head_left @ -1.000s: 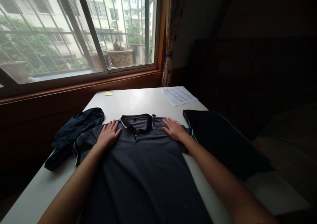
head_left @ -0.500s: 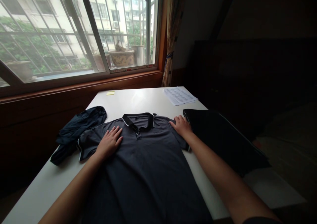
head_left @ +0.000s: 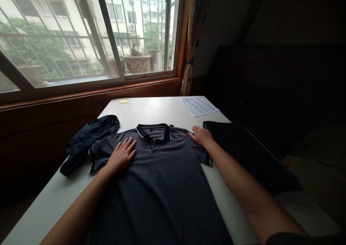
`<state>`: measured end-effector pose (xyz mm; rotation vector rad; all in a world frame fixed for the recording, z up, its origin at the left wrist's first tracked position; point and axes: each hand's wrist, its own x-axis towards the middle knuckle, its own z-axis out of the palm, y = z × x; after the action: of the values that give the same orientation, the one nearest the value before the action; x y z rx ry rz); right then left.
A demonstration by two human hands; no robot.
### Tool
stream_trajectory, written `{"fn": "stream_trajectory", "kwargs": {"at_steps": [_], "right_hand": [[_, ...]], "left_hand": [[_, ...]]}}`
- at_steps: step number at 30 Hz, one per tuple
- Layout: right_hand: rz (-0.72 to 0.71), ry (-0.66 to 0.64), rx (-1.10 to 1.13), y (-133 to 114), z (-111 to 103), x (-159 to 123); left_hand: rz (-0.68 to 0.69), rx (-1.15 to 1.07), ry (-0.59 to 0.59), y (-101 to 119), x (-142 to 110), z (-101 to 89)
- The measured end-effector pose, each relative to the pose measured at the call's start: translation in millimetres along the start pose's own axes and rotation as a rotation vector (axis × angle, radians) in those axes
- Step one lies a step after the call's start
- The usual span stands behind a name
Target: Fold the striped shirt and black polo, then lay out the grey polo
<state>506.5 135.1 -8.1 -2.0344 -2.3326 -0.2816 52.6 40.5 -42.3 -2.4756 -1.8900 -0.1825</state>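
Observation:
A dark grey polo shirt (head_left: pixel 162 180) is spread front up, its black collar (head_left: pixel 155 133) at the far end and its lower part running out of view towards me. My left hand (head_left: pixel 122 154) lies flat on the chest, left of the buttons, with its fingers spread. Over on the other side, my right hand (head_left: pixel 202 136) rests at the shoulder seam above the short sleeve (head_left: pixel 201 153). Its fingers are slightly bent, with the thumb apart, touching the cloth. Both sleeves lie out to the sides, edged with white piping.
On the white table (head_left: pixel 151 109), a crumpled dark blue garment (head_left: pixel 93 136) lies at the left. Dark folded cloth (head_left: pixel 248 154) covers the right side. Printed sheets (head_left: pixel 200 106) and a yellow sticky note (head_left: pixel 124 101) lie at the far end. A barred window (head_left: pixel 89 35) stands behind.
My right hand has slid outward from the chest to the shoulder, its fingers bending. My left hand has moved slightly towards me on the cloth. The right sleeve lies flatter and more visible.

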Motion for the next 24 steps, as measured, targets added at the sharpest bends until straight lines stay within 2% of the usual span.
{"fn": "stream_trajectory", "kwargs": {"at_steps": [3, 5, 8, 11, 15, 19, 24], "right_hand": [[-0.052, 0.157, 0.02, -17.6, -9.9, -2.8], [-0.108, 0.201, 0.104, -35.7, -17.2, -3.4], [-0.258, 0.178, 0.304, -72.1, -24.7, -3.6], [-0.408, 0.129, 0.501, -113.1, -26.7, -3.9], [-0.441, 0.01, 0.691, -155.1, -23.9, -4.3], [-0.413, -0.016, 0.654, -169.8, -15.3, -8.2], [-0.394, 0.027, 0.671, -166.7, -2.7, -18.4]], "left_hand": [[-0.002, -0.015, -0.007, 0.6, 5.5, -7.0], [0.013, -0.036, 0.029, 4.4, 11.8, -15.8], [0.048, -0.09, 0.104, 18.9, 23.6, -30.8], [0.055, -0.224, 0.108, 41.9, 36.0, -40.1], [0.045, -0.43, 0.079, 70.2, 49.4, -36.9], [-0.034, -0.511, 0.131, 83.3, 50.1, -22.2], [-0.061, -0.557, 0.236, 87.1, 38.8, -10.2]]}}
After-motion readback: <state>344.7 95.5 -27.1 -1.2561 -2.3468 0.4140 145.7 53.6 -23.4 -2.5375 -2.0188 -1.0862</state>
